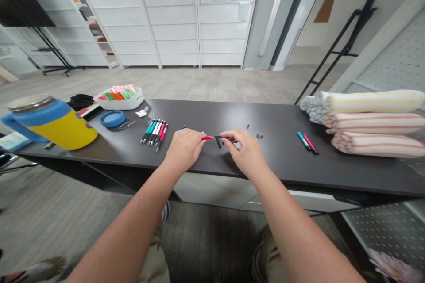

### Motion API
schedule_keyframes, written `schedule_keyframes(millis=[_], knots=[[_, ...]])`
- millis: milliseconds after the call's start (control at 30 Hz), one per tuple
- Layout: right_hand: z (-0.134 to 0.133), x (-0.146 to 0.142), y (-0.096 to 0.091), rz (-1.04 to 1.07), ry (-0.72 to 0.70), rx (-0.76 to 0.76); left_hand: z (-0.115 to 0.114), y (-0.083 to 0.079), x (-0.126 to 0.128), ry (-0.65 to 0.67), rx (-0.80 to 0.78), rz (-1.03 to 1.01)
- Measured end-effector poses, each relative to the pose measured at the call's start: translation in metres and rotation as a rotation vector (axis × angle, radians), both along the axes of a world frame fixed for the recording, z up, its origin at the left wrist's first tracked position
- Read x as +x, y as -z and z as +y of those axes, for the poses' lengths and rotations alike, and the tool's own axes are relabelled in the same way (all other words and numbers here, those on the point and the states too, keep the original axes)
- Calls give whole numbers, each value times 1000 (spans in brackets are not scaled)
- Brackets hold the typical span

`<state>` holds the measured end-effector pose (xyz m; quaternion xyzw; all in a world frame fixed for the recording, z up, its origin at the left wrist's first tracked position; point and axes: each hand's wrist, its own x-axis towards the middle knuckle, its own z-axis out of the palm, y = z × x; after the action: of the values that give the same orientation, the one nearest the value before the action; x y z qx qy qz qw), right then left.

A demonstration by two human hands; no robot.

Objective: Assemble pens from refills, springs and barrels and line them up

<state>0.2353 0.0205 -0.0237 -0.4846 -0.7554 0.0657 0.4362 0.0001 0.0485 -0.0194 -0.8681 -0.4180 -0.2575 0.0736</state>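
Note:
Both hands meet above the middle of the dark desk, on a slim red and black pen (211, 137). Its red end is pinched by my left hand (185, 147); the black end is in the fingers of my right hand (244, 148). Below the pen, a short black piece (218, 143) shows near my right fingertips. Left of my left hand lies a row of several assembled pens (155, 132) in teal, white and red. Small metal bits (260, 136) and a tiny red piece (248, 126) rest right of my right hand.
Farther right lie a teal pen barrel (303, 140) and a red one (311, 143), beside rolled striped towels (375, 124). At left stand a yellow and blue mug (63, 124), a blue lid (112, 118) and a white basket (121, 102) of colourful packets.

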Motion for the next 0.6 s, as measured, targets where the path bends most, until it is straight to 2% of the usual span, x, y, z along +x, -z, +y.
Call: schedule_keyframes(millis=[367,600], knots=[[-1,-3,0,-53,32,-109,-1,1,-1,63,6,-6],[-1,-9,-1,-233,62,-139,-1,1,-1,69,0,-14]])
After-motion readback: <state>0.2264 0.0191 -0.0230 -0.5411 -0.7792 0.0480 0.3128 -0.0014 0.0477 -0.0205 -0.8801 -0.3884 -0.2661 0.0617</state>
